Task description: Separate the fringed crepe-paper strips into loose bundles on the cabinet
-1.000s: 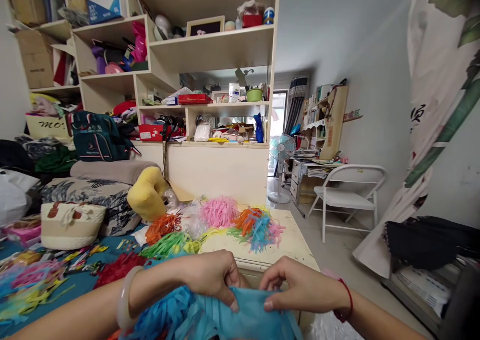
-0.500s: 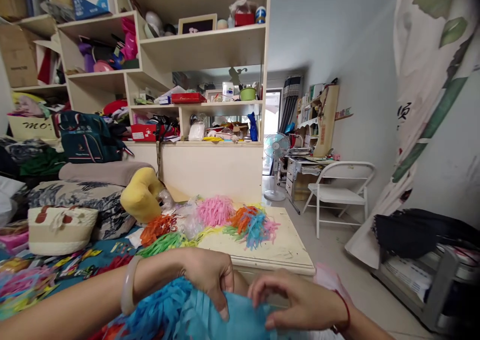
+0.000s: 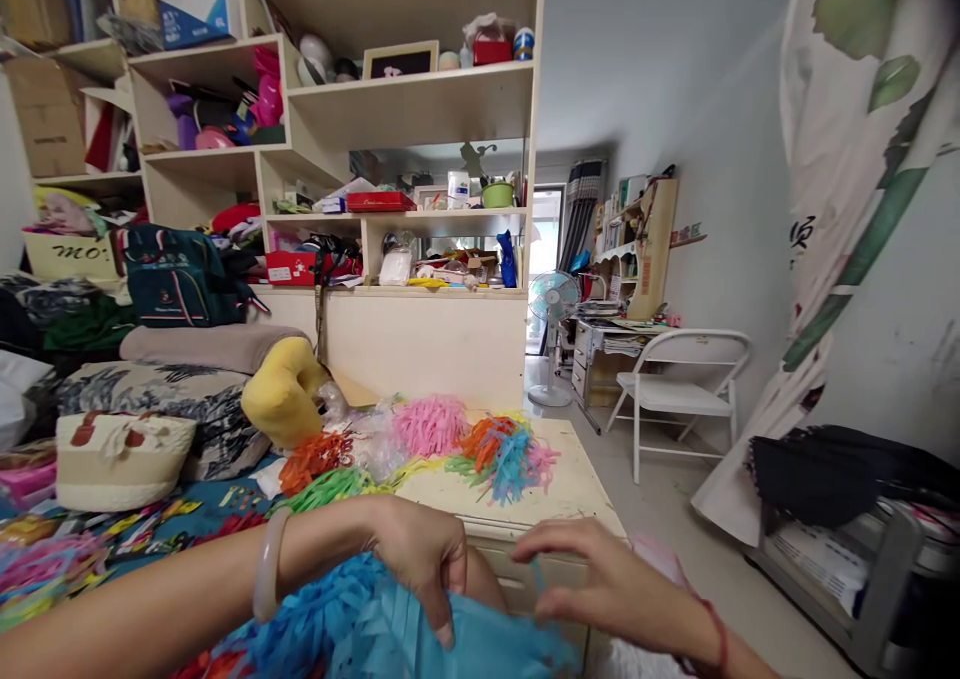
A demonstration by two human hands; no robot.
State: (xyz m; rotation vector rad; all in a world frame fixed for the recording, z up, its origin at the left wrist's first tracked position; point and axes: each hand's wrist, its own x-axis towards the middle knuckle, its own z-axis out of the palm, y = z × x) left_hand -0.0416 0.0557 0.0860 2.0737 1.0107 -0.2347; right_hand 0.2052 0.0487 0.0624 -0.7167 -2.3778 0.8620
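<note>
My left hand (image 3: 424, 559) is closed on a blue sheet (image 3: 499, 629) of thin, paper-like material, thumb on top and fingers folded beneath. Strips hang along the sheet's left part, beside a heap of shredded blue strips (image 3: 300, 614) over my lap. My right hand (image 3: 600, 579) is raised just right of the sheet, its thumb and forefinger apart in a curve. A narrow blue strip (image 3: 538, 575) shows in that gap; whether the fingers touch it is unclear. The lower edge of the sheet is cut off by the frame.
A cream cabinet top (image 3: 577, 469) ahead bears a pink fringe bundle (image 3: 430, 425) and a multicoloured one (image 3: 506, 454). Left, a bed holds a woven bag (image 3: 124, 462), a yellow pillow (image 3: 281, 394) and orange shreds (image 3: 315, 461). A white folding chair (image 3: 679, 389) stands at right.
My right hand has come up and slightly right, off the blue sheet, and its fingers have spread. The left hand keeps its hold nearly in place. The view has tilted slightly up.
</note>
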